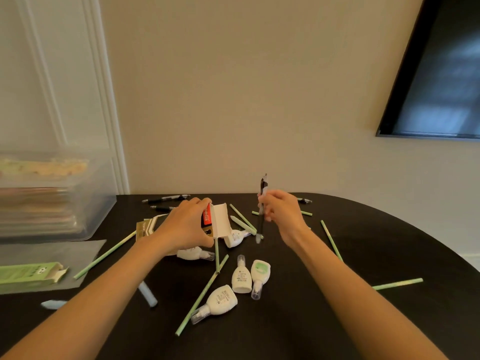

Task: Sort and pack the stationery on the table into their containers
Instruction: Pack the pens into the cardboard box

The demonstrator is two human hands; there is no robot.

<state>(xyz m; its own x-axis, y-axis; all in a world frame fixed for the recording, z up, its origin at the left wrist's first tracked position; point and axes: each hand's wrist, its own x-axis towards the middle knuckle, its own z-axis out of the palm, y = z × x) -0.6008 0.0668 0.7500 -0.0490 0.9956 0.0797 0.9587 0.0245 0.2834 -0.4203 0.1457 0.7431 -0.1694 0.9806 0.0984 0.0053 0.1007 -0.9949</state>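
Note:
My left hand (188, 224) grips a small white and red cardboard box (217, 219) with its flap open, held near the middle of the black table (363, 255). To its right, my right hand (280, 211) holds a bundle of black pens (262, 203) upright, tips down just above the table. Several white correction-tape dispensers (241, 278) lie in front of the hands. Several pale green pencils (205, 289) are scattered across the table. More black pens (166, 198) lie at the far edge behind the box.
A green pencil box (26, 274) with an open flap lies at the left on a grey sheet. A clear plastic bin (52, 196) of papers stands behind it. A gold and white box (146, 227) lies under my left wrist. Blue erasers (148, 293) lie near the left forearm.

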